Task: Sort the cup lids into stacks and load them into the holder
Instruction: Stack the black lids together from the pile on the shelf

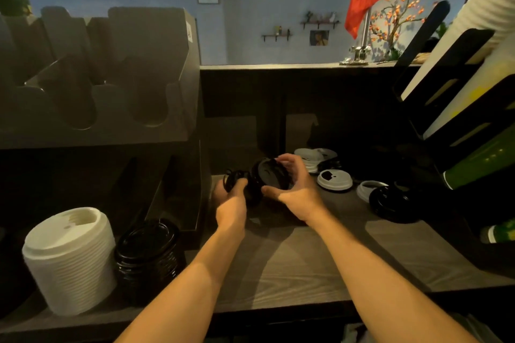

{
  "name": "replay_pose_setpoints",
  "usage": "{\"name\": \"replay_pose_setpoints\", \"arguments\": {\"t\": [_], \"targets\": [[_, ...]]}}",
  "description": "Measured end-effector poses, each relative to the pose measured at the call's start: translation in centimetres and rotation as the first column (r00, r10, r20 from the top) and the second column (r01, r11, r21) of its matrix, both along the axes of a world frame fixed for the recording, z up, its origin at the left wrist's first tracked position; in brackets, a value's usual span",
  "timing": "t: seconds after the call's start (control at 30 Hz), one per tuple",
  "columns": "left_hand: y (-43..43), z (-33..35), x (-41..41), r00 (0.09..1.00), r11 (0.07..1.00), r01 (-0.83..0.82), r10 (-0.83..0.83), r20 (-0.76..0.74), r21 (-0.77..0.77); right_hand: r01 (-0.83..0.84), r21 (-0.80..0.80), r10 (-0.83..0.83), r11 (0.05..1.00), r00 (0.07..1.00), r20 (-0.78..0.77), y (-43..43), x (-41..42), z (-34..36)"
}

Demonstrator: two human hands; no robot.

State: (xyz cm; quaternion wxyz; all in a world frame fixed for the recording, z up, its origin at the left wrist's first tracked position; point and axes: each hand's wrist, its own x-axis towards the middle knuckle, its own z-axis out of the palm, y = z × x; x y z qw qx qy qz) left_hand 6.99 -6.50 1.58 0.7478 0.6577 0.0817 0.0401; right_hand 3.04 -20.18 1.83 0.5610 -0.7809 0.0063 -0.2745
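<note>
holding a tilted black lid (pixel 271 174) clamped in the right hand (pixel 296 189), with a small black lid stack (pixel 237 179) gripped in the left hand (pixel 231 203) just beside; the holder (pixel 172 198) lies left, nearer the left hand.

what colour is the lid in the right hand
Black: the lid shows best in the head view.

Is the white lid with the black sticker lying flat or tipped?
Flat. The white lid sits dome up on the counter, its rim down all round, apart from both hands and the other lids.
</note>
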Motion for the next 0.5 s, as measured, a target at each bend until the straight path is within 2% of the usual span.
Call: {"name": "replay_pose_setpoints", "arguments": {"t": [0.1,0.27,0.43,0.5], "targets": [[-0.1,0.0,0.6,0.998,0.991,0.021,-0.028,-0.056,-0.13,-0.116,0.045,0.114,0.992,0.992,0.049,0.1,0.6,0.0],[-0.1,-0.1,0.7,0.983,0.976,-0.007,-0.033,-0.181,-0.216,-0.04,0.029,0.04,0.999,0.999,-0.009,-0.1,0.9,-0.1],[0.2,0.0,0.2,0.999,0.993,-0.024,0.018,-0.048,-0.113,0.085,-0.149,-0.089,0.985,0.996,-0.021,0.0,-1.2,-0.4],[0.7,0.1,-0.9,0.997,0.991,-0.002,-0.007,-0.071,-0.133,0.104,-0.17,-0.102,0.98,0.995,0.015,0.7,-2.6,-0.2]]}}
